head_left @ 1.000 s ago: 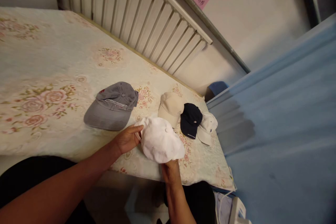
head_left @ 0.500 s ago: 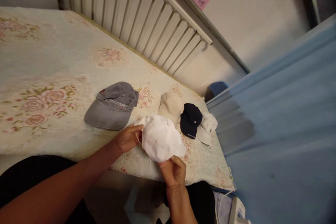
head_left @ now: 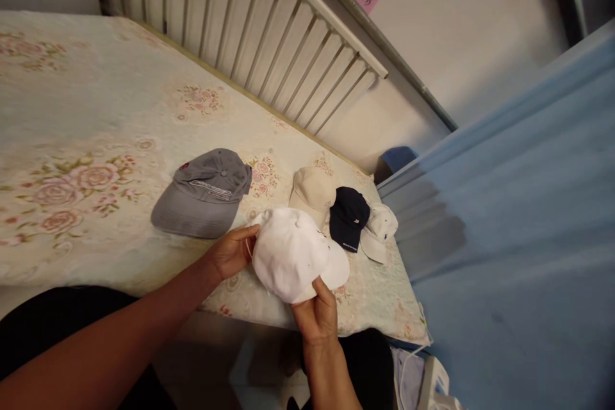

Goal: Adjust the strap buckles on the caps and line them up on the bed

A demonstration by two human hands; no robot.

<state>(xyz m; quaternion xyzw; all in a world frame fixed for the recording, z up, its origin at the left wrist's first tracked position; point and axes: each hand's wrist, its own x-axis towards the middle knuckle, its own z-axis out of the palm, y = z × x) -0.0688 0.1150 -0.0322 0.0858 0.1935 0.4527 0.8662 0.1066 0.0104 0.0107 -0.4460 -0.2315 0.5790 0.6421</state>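
Between my hands, above the front edge of the bed, is a white baseball cap (head_left: pixel 286 253) with its brim pointing right. My left hand (head_left: pixel 234 251) pinches the cap's back rim. My right hand (head_left: pixel 317 312) grips the lower side near the brim, thumb on top and fingers hidden underneath. To the left lies a grey cap (head_left: pixel 204 195) with lettering on it. Beyond the held cap sits a beige cap (head_left: pixel 312 189), partly covered by it. A dark navy cap (head_left: pixel 349 218) and a white cap with a small dark logo (head_left: pixel 382 227) lie in a row to its right.
The caps lie on a bed with a floral sheet (head_left: pixel 110 102). A slatted metal rail (head_left: pixel 269 32) runs along the back. A blue curtain (head_left: pixel 504 218) hangs at the right. A white device with a cable (head_left: pixel 435 384) stands at the lower right.
The white cap has turned in my hands, so more of its brim and some dark marks on its front now show. My right thumb has come up over the cap's edge.
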